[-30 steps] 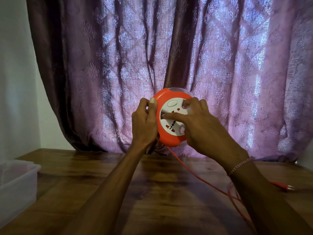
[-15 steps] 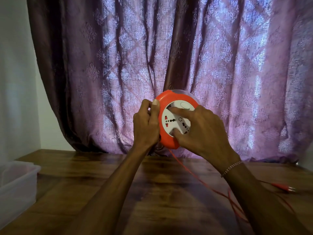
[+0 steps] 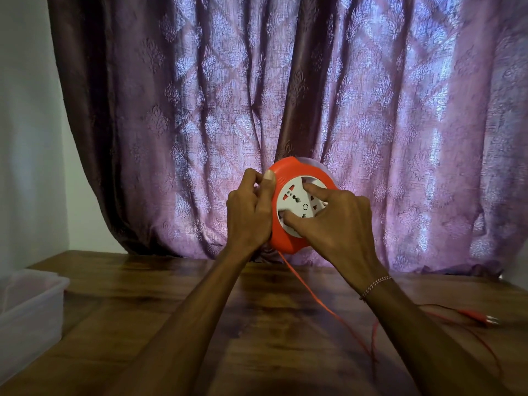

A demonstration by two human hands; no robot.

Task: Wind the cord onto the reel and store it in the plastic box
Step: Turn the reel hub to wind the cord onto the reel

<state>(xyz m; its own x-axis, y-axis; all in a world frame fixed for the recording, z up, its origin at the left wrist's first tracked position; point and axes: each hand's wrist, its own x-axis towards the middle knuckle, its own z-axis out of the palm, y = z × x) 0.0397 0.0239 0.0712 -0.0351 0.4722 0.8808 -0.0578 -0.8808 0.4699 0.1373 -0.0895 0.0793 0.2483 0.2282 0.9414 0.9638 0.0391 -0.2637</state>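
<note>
Change: the white socket face [image 3: 300, 208] of the reel [image 3: 288, 224] has turned since a second ago; its round button was at the upper left then, and the sockets now sit at new angles, so the winding is under way.
Cord: the orange cord [image 3: 320, 298] runs from the reel's lower edge down across the table [image 3: 257, 324] to the right; the loose loops on the right look thinner than before, but a good length with the plug [image 3: 483, 318] is still out.
Meaning: more turns seem needed before the reel can go in the box.
Left hand: the left hand [image 3: 248, 212] is closed round the reel's left rim, thumb on the orange front edge, holding it up above the table.
Right hand: the right hand [image 3: 337, 224] is partly open, two fingers [image 3: 314, 191] pressed into the white face to spin it; it grips nothing whole.
Reel: round, smooth hard plastic, orange shell with a ribbed ring, and a clear back part.
Cord feel: thin, limp, likely to kink.
Box: the plastic box [image 3: 31, 304] is cloudy, thin-walled and open-topped, at the table's left edge, well apart from the reel.
Table: dark glossy wood grain.
Backdrop: a purple patterned curtain [image 3: 200, 110] hangs in folds.
</note>
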